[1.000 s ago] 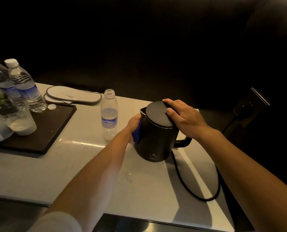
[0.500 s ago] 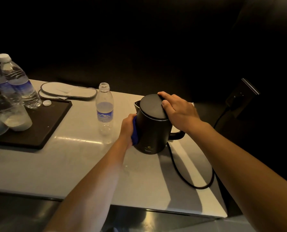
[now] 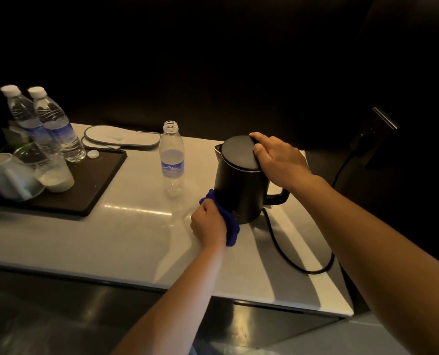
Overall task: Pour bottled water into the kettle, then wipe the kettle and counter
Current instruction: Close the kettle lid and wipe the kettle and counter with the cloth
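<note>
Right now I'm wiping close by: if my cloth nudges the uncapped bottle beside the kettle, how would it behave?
The uncapped bottle is tall, narrow and looks nearly empty, so likely light and quick to tip. Its round body would probably roll on the smooth counter. With no cap, leftover water could spill.

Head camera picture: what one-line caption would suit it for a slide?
The left hand presses a blue cloth against the black kettle while the right hand grips its lid.
</note>
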`<state>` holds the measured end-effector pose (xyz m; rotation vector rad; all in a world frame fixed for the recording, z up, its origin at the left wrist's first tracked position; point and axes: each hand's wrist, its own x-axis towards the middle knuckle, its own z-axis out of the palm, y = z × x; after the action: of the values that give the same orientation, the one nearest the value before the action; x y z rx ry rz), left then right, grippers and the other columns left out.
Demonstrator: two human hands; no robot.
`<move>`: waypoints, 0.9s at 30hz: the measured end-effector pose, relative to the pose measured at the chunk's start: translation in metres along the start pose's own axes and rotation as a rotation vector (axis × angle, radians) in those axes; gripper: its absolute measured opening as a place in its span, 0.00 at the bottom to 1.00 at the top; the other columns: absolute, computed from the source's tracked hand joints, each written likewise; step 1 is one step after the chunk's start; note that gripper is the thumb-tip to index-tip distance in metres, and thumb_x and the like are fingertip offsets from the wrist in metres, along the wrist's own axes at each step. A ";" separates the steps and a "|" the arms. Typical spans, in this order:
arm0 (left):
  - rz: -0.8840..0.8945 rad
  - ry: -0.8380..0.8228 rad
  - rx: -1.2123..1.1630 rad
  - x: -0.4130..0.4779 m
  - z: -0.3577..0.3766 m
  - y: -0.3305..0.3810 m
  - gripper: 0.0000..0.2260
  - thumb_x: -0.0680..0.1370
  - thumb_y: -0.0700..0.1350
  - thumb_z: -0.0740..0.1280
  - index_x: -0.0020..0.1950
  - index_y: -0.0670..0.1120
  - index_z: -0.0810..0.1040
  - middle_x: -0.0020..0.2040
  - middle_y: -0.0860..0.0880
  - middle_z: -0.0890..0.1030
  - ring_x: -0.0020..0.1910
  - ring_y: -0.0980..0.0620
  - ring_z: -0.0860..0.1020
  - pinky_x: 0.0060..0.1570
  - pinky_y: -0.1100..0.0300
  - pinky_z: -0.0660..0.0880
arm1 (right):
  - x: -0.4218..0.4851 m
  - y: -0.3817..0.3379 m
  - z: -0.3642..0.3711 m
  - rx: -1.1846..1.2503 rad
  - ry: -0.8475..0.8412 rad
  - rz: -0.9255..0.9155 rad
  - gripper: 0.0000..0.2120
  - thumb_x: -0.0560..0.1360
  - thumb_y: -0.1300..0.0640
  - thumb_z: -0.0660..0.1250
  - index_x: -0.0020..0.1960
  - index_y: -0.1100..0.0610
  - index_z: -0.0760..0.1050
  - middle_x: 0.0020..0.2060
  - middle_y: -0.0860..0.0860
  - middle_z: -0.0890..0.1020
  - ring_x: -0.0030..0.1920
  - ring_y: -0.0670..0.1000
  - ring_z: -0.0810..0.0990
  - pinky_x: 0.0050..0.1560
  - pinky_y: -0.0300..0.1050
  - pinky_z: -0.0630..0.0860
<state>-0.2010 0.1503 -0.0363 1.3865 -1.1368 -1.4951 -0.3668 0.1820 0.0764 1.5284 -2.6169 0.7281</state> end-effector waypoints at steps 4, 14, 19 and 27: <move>-0.176 -0.225 -0.044 -0.001 -0.050 -0.003 0.11 0.75 0.49 0.64 0.40 0.43 0.81 0.37 0.42 0.82 0.38 0.42 0.79 0.40 0.48 0.73 | 0.000 0.002 -0.001 0.032 0.000 -0.005 0.24 0.82 0.41 0.48 0.76 0.42 0.61 0.60 0.51 0.78 0.56 0.53 0.76 0.51 0.53 0.77; 0.582 -0.002 0.784 0.035 -0.172 0.007 0.14 0.83 0.47 0.59 0.37 0.53 0.71 0.35 0.53 0.77 0.36 0.53 0.79 0.40 0.54 0.77 | 0.004 0.007 0.006 0.031 0.046 -0.029 0.23 0.83 0.42 0.50 0.76 0.44 0.62 0.57 0.52 0.79 0.50 0.49 0.73 0.44 0.48 0.73; 0.596 0.114 1.036 0.088 -0.206 0.024 0.15 0.84 0.50 0.54 0.57 0.47 0.78 0.59 0.45 0.82 0.59 0.42 0.79 0.59 0.43 0.75 | 0.003 0.007 0.007 0.032 0.054 -0.037 0.23 0.83 0.42 0.50 0.76 0.44 0.63 0.57 0.53 0.79 0.53 0.53 0.76 0.48 0.53 0.79; 0.578 -0.256 1.556 0.129 -0.208 0.004 0.28 0.82 0.62 0.43 0.82 0.57 0.48 0.84 0.53 0.50 0.82 0.46 0.46 0.78 0.42 0.48 | 0.002 0.009 0.004 0.060 0.041 -0.043 0.23 0.82 0.42 0.49 0.75 0.44 0.64 0.57 0.52 0.79 0.54 0.54 0.77 0.50 0.53 0.78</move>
<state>-0.0067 0.0059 -0.0703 1.4394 -2.8214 -0.1450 -0.3748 0.1823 0.0704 1.5617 -2.5470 0.8325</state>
